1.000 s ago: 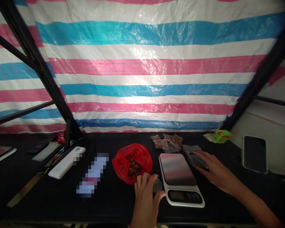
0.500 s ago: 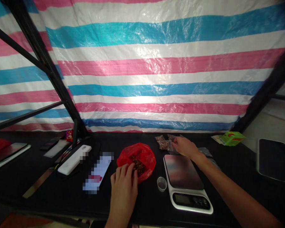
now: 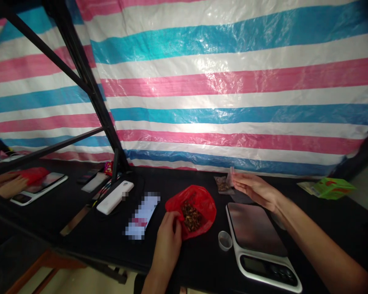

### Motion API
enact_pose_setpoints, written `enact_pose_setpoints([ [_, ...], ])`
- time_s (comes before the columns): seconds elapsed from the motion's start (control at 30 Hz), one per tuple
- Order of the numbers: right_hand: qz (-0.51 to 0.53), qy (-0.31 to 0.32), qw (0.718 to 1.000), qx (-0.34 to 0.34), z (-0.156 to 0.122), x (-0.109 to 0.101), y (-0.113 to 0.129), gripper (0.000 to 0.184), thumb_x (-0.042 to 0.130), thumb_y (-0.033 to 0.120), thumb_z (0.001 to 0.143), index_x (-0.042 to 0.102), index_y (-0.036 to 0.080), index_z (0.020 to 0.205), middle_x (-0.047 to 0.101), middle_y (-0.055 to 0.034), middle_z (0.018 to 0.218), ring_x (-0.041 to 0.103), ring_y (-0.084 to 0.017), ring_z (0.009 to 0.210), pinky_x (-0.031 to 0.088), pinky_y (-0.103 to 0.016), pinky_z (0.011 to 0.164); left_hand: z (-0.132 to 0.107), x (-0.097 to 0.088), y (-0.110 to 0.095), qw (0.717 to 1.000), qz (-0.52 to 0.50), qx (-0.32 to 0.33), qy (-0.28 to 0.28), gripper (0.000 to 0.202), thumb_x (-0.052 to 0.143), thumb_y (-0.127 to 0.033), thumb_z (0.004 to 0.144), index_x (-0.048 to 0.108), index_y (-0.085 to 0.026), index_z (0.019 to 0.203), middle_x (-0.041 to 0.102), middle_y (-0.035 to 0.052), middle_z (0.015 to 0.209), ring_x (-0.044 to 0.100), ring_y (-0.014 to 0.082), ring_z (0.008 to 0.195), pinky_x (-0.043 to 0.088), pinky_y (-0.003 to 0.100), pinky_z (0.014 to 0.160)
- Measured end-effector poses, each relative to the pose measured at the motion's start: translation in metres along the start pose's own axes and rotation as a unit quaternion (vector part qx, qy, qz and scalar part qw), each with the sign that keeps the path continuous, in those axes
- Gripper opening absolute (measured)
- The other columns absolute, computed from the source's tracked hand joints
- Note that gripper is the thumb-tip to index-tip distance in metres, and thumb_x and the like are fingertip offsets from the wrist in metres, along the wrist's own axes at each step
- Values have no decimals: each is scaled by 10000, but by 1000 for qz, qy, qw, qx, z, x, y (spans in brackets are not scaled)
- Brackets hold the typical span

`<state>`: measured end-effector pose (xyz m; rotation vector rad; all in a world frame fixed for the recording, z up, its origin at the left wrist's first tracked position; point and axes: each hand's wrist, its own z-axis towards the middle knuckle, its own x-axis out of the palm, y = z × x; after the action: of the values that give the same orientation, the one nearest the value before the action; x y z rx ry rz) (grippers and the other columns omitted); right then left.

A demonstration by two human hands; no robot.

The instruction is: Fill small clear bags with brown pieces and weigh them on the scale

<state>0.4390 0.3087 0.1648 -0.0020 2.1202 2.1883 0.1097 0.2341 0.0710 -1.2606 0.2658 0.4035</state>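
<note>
My left hand (image 3: 168, 234) pinches the near-left rim of a red plastic bag (image 3: 207, 200). The bag lies open, with small brown dried pieces (image 3: 191, 216) inside. Beyond the scale, my right hand (image 3: 253, 188) has its fingers closed on a small clear zip bag (image 3: 231, 175), which stands up at the fingertips; its contents are hard to make out. Just left of it lies a filled clear packet (image 3: 222, 184) of brown bits. The white kitchen scale (image 3: 256, 230) sits below my right hand, its plate bare. Between scale and red bag stands a small clear cup (image 3: 225, 241).
To the left lie a phone with a lit screen (image 3: 143, 216), a white power bank (image 3: 115, 198) and a flat strip (image 3: 75, 220). Another person's hands (image 3: 9, 185) hold a red bag by a second scale (image 3: 38, 192). A green box (image 3: 334, 188) stands at right.
The view has swung left, bringing another person's hands into sight. My left hand now grips the red bag's rim. My right hand has raised a small clear bag from among the packets.
</note>
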Motion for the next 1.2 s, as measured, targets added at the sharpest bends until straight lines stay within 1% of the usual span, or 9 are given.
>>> enact_pose_setpoints([
  [0.2,32,77,996,28,-26,44,35,394,899,489,709,792,168,912,792,-84,872,737,-208,815,589,-330,779,15,9,-4,985,-116,-90,-92,159,534,-232,888,608,-189,1022,669,42,924,672,215,861,543,345,823],
  [0.3,13,134,991,20,-35,71,41,385,873,494,730,780,166,909,775,-59,815,716,-194,762,563,-333,738,6,-1,-14,960,-26,-134,-245,365,570,-185,830,558,-181,1195,611,61,1021,638,225,898,536,401,857],
  [0.37,11,155,988,8,-36,88,38,387,859,477,740,761,164,945,764,-44,785,703,-182,724,545,-326,712,-2,-7,-36,941,76,-102,-314,415,590,-182,839,553,-186,1252,584,99,1117,600,277,1050,477,480,972],
  [0.4,11,152,988,1,-35,95,35,396,863,457,730,748,165,972,758,-35,767,697,-178,701,537,-321,694,-5,-9,-50,956,80,-58,-278,331,566,-198,882,575,-198,1212,591,100,1114,593,281,1073,460,479,993],
  [0.47,10,133,991,-14,-35,109,27,440,881,393,688,707,177,1030,747,-14,730,694,-180,666,528,-312,661,-6,-7,-79,993,12,16,-116,167,530,-270,958,610,-217,1094,635,74,1029,624,245,978,487,395,912],
  [0.57,14,117,992,-36,-38,126,13,454,855,301,681,632,216,1067,736,12,707,706,-191,656,524,-297,621,7,6,-101,992,-113,-33,38,191,539,-396,993,597,-216,1022,668,44,881,641,198,785,483,301,720],
  [0.77,16,129,990,-57,-51,136,-3,329,784,307,768,571,252,1012,661,68,639,659,-156,541,504,-268,517,28,31,-71,955,-274,-95,57,349,605,-558,933,517,-221,918,603,-20,719,563,135,604,395,231,554],
  [1.03,26,204,979,-6,-45,123,-14,427,842,337,700,604,232,1038,706,60,618,709,-197,592,562,-340,630,31,18,-61,938,-304,-95,139,424,658,-597,898,577,-182,859,662,-2,688,597,124,610,431,229,593],
  [1.2,69,218,973,13,-41,122,-11,483,831,295,713,625,197,1138,716,46,661,705,-187,628,554,-349,698,40,19,-51,934,-317,-81,143,379,676,-538,906,583,-174,853,675,15,726,621,139,650,469,245,619],
])
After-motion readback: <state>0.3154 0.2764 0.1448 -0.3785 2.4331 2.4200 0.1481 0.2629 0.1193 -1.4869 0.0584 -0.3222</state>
